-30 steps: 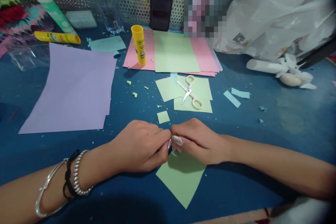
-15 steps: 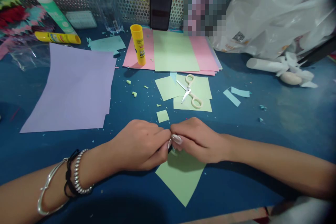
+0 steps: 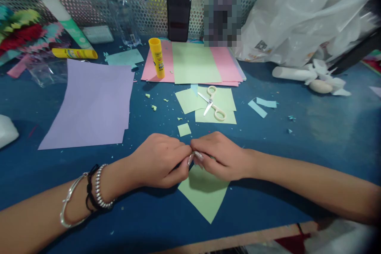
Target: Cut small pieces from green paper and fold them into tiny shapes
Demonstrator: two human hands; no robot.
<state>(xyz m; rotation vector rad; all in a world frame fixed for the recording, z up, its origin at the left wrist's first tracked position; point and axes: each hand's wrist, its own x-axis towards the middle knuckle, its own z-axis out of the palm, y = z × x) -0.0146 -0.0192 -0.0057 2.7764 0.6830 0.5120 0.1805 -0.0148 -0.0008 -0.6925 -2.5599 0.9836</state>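
My left hand (image 3: 166, 160) and my right hand (image 3: 222, 156) meet at the fingertips, both closed in a pinch. A small piece of paper, pale green as far as it shows, is between the fingers and mostly hidden. Beneath the hands a light green sheet (image 3: 206, 202) lies on the blue table, one corner toward me. Just beyond the knuckles is a small green paper square (image 3: 184, 129). Farther off, open scissors with cream handles (image 3: 210, 101) rest on cut green paper pieces (image 3: 186, 101).
A purple sheet (image 3: 95, 105) lies at left. An upright yellow glue stick (image 3: 157, 58) stands on stacked pink and green paper (image 3: 196, 63). Behind are a phone (image 3: 179, 6) and a plastic bag (image 3: 276, 24). Blue strips (image 3: 258, 108) lie at right; a second glue stick (image 3: 74, 53) lies at left.
The view has shifted slightly, so more of the phone and the table's front edge shows. Both hands keep their pinch with the fingertips together; the curled scrap below them is now less visible.
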